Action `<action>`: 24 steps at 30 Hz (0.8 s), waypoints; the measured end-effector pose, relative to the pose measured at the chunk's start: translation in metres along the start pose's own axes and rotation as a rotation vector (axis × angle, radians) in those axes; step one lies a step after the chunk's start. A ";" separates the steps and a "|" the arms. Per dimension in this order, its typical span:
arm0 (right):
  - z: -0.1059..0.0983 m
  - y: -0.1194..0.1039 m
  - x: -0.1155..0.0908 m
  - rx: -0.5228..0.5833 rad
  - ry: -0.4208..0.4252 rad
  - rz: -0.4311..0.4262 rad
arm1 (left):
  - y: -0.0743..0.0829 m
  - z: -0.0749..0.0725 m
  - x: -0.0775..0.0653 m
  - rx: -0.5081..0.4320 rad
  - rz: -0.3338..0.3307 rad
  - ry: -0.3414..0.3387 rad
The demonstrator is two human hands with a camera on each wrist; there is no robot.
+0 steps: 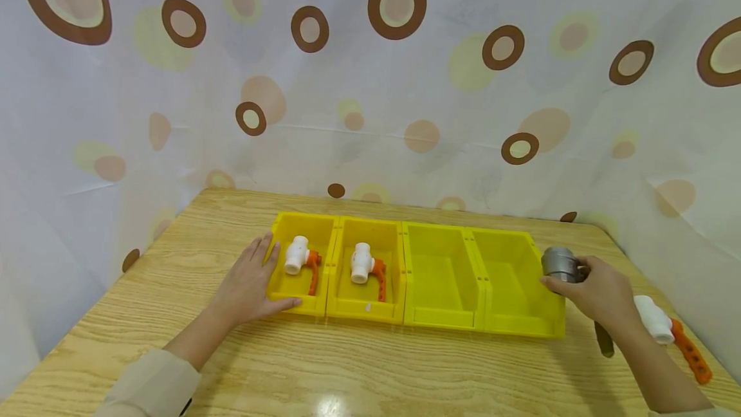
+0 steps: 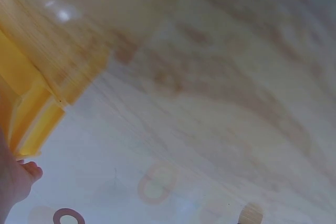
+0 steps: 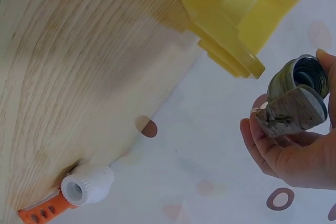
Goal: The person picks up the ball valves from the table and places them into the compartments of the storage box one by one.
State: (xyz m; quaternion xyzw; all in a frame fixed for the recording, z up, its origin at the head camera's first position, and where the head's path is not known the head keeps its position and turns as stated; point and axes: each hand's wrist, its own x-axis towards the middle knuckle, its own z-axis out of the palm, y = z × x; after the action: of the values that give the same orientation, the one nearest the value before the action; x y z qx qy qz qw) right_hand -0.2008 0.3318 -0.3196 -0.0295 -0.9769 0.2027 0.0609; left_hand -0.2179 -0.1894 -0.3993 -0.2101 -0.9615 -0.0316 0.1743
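My right hand (image 1: 602, 291) grips a grey metal ball valve (image 1: 559, 264) just beyond the right end of the yellow bins. Its threaded opening and a worn, flat lever show in the right wrist view. My left hand (image 1: 246, 285) rests at the left side of the leftmost yellow bin (image 1: 296, 304), fingers spread along its wall and thumb by the front rim. In that bin lies a white plastic ball valve (image 1: 297, 255) with an orange handle. A similar white valve (image 1: 361, 264) lies in the second bin (image 1: 347, 309).
Two more yellow bins (image 1: 444, 319) continue the row rightward, with bare floors showing. Another white valve (image 1: 654, 320) with an orange handle lies on the wooden table (image 1: 405, 372), right of my right forearm. A dotted curtain (image 1: 405, 82) hangs behind the table.
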 end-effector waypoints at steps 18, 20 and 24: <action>0.006 -0.025 -0.002 0.026 -0.022 -0.026 | -0.001 0.000 -0.001 -0.002 -0.008 -0.010; 0.007 -0.027 -0.002 0.030 -0.016 -0.032 | -0.001 0.000 -0.001 0.001 -0.008 -0.011; 0.010 -0.031 -0.001 0.038 -0.015 -0.041 | -0.001 -0.001 -0.001 0.007 -0.008 -0.011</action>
State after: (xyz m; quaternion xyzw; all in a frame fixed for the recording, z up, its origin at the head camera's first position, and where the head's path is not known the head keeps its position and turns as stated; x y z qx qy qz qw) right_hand -0.2017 0.2993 -0.3164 -0.0066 -0.9737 0.2203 0.0583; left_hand -0.2171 -0.1903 -0.3992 -0.2059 -0.9634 -0.0277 0.1695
